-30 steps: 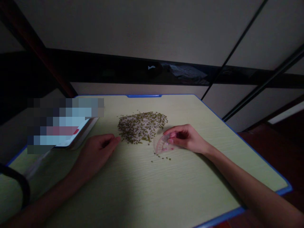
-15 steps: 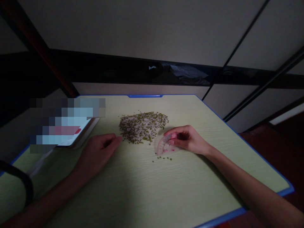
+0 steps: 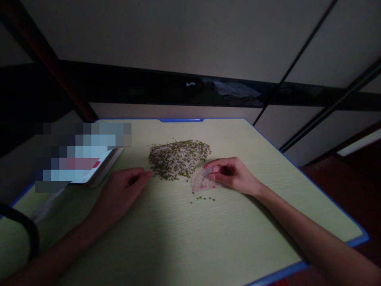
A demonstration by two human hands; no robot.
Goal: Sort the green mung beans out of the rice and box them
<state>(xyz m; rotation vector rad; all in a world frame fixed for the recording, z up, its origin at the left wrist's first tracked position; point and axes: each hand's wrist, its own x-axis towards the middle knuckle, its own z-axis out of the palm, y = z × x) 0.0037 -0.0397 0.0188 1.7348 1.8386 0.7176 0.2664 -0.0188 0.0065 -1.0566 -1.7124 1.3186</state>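
Observation:
My right hand (image 3: 235, 174) pinches a clear protractor (image 3: 204, 180) with pink markings between thumb and fingers. It is held low over the table, its curved edge towards the pile. Beside it lies a heap of small green beans mixed with pale grains (image 3: 178, 159). Several loose green beans (image 3: 204, 198) are strung out just in front of the protractor. On the pile's left side rests my left hand (image 3: 126, 186), its fingers curled and the thumb against the forefinger; I see nothing held in it. The thumb tip is at the heap's left edge.
The pale table (image 3: 190, 242) has a blue rim and a blue handle (image 3: 181, 120) at its far edge. At the left stands a device with a lit, pixelated screen (image 3: 92, 171). A black curved bar (image 3: 29, 222) is at lower left. Pale cabinet panels (image 3: 178, 39) rise behind.
My right hand has shifted the protractor slightly left and away from me, off the row of loose beans. My left hand and the pile stay as they were.

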